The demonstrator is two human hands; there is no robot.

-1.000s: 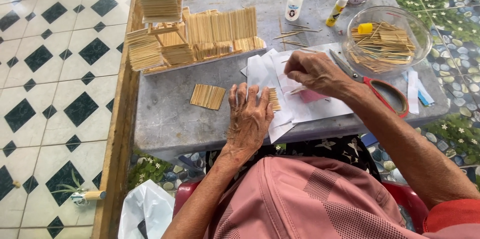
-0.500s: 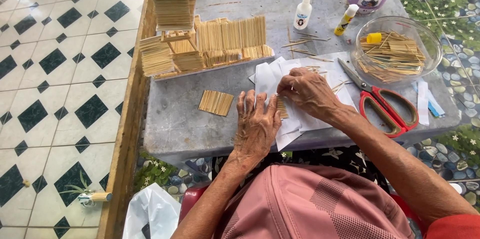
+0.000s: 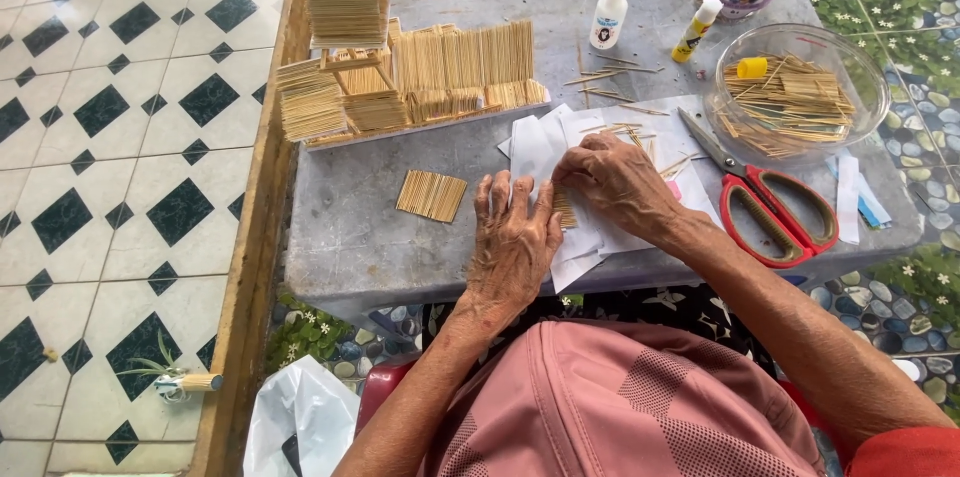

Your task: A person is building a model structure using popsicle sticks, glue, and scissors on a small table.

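Both hands press a stick mat onto white paper.

On the grey stone worktop, the left hand lies flat on overlapping white paper sheets near the front edge, and the right hand rests just right of it, its fingers touching a small flat mat of wooden sticks between the two hands. A loose flat mat of thin wooden sticks lies left of the left hand. Behind, stacked bundles of wooden sticks sit on a tray. Red-handled scissors lie right of the right hand, before a clear round bowl holding sticks. A white glue bottle stands behind the sheets.
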